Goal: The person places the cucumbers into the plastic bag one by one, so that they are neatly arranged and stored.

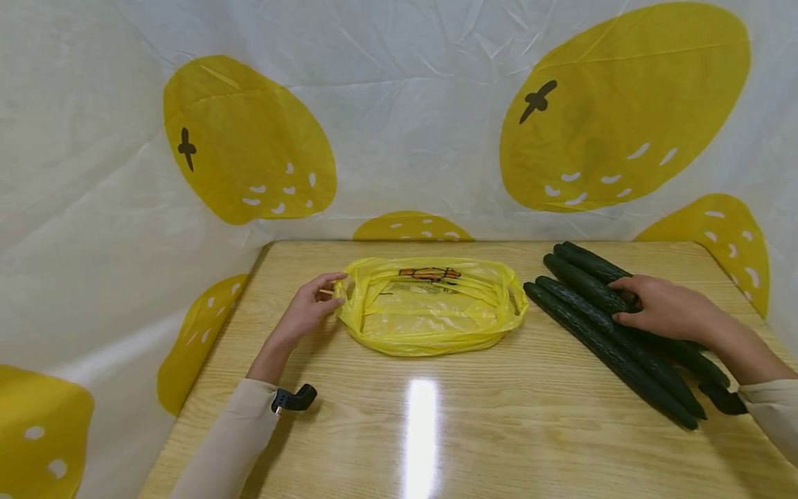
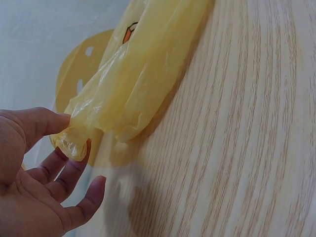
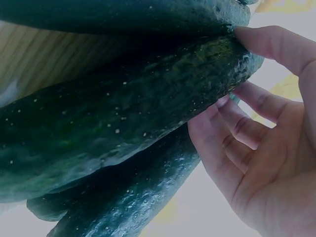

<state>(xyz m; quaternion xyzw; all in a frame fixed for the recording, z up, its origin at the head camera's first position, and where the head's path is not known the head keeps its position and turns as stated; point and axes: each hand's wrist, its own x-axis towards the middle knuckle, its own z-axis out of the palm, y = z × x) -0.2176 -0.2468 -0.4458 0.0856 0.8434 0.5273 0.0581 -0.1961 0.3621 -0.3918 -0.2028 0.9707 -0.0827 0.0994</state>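
Observation:
A yellow plastic bag (image 1: pixel 430 343) lies on the table with its mouth spread wide and its rim folded outward. My left hand (image 1: pixel 305 305) is at the bag's left end; in the left wrist view its thumb and fingers (image 2: pixel 88 148) pinch a crumpled corner of the plastic. On the right side lie several long dark green cucumbers (image 1: pixel 614 357), side by side and slanting. My right hand (image 1: pixel 663 308) reaches over them and grips one cucumber (image 3: pixel 113 113), thumb on one side and fingers on the other. Part of that cucumber is hidden under the hand and forearm in the head view.
The wooden table (image 1: pixel 499 430) has a bright light reflection in front of the bag. A white cloth (image 1: pixel 411 152) printed with big yellow fruit hangs along the back and left. Dark wrist straps (image 1: pixel 296 398) stick out near both sleeves.

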